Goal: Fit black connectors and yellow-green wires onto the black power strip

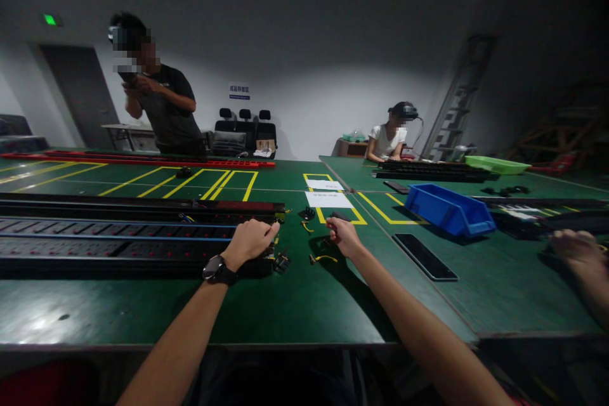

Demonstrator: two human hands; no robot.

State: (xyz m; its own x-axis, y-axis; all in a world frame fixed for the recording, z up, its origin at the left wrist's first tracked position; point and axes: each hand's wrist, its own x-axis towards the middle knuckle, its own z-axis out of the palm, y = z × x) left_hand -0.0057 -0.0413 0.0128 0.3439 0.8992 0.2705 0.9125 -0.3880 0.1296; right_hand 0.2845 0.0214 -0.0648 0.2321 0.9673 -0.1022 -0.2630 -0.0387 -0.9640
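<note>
Resting over the right end of the rail (118, 248), the left hand (251, 240) is partly curled, palm downward, its fingertips at the rail's end; whether they grip anything cannot be told. A watch (215, 268) encircles the left wrist. The rail, black with blue stripes, lies lengthwise on the green table (181, 317), with a second rail (228, 207) just behind it. A small black part (281, 261) sits beside the rail's end.

The right hand (343, 237) is well apart from the left, over the table, its fingers bent inward; a dark object (340, 216) shows just behind the knuckles, and whether it is held cannot be told. Beneath and to the left of this hand lies a yellow cable (327, 259); a second cable (307, 227) lies farther back, near another black part (307, 213) and a white sheet (328, 199). To the right are a tablet (425, 256) and a blue bin (442, 208). At the right edge, a co-worker's hand (578, 246) appears, blurred.
</note>
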